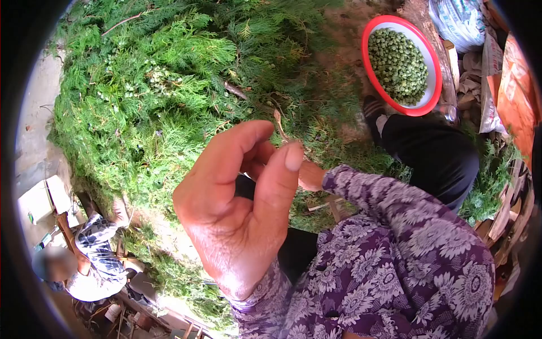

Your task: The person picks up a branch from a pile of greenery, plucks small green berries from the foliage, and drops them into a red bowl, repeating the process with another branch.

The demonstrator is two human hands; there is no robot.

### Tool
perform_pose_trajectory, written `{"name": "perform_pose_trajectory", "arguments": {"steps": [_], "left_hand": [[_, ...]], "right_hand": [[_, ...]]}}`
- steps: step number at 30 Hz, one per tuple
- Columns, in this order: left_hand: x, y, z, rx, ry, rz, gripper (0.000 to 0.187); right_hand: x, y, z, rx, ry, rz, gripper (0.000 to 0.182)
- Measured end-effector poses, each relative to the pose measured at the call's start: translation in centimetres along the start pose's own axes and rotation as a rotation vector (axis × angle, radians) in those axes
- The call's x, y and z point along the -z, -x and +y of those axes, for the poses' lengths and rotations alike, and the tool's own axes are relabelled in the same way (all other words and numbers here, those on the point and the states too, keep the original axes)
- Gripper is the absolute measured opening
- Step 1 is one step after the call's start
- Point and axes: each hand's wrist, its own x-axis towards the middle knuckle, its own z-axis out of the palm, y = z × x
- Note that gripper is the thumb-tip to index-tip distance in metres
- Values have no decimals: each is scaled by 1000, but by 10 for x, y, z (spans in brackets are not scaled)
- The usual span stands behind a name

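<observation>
Large in the foreground is my left hand (237,198), raised with its fingers curled; a gap shows between the thumb tip and index finger, and I see nothing gripped there. Behind its thumb, my right hand (310,175) is partly visible at the end of a purple floral sleeve (406,209); its fingers are hidden. A thin brown dry twig (279,120) rises between the two hands, and whether either one touches it is unclear. Beyond them lies a big heap of green conifer branches (164,85).
A red-rimmed white basin (435,85) of small green cones stands at the upper right, by my dark-trousered leg (435,152). Sacks (460,25) and wood pieces (505,217) line the right side. Another person (99,260) sits at the lower left.
</observation>
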Motion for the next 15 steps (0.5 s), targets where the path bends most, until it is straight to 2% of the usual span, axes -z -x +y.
{"name": "perform_pose_trajectory", "arguments": {"steps": [1, 3, 4, 5, 7, 8, 11, 12, 13, 15], "left_hand": [[1, 0, -1, -17, -6, 30, 23], [4, 1, -5, -24, -19, 60, 24], [6, 2, -6, -37, -42, 50, 25], [8, 2, -6, -49, -63, 41, 25], [10, 2, -6, -41, -66, 52, 25], [11, 1, -5, -43, -63, 63, 25], [12, -1, -6, -104, -80, 46, 25], [11, 0, -5, -106, -74, 46, 25], [11, 0, -4, -88, -46, 47, 25], [10, 2, -4, -64, -9, 43, 24]], "right_hand": [[-12, -4, 12, 3, -5, 0, 22], [-8, -19, 9, -315, 286, -151, 19], [-7, -11, 3, -550, 296, -50, 18], [-11, -11, 8, -550, 289, -57, 18], [-13, -12, 30, -371, 211, -160, 19], [-11, -14, 37, -353, 274, -267, 19], [-18, -3, 46, -313, 309, -228, 17], [-13, 12, 51, -227, -9, -62, 16], [-14, 21, 52, -232, -6, -62, 16], [-2, 41, 35, -363, 82, -350, 21]]}}
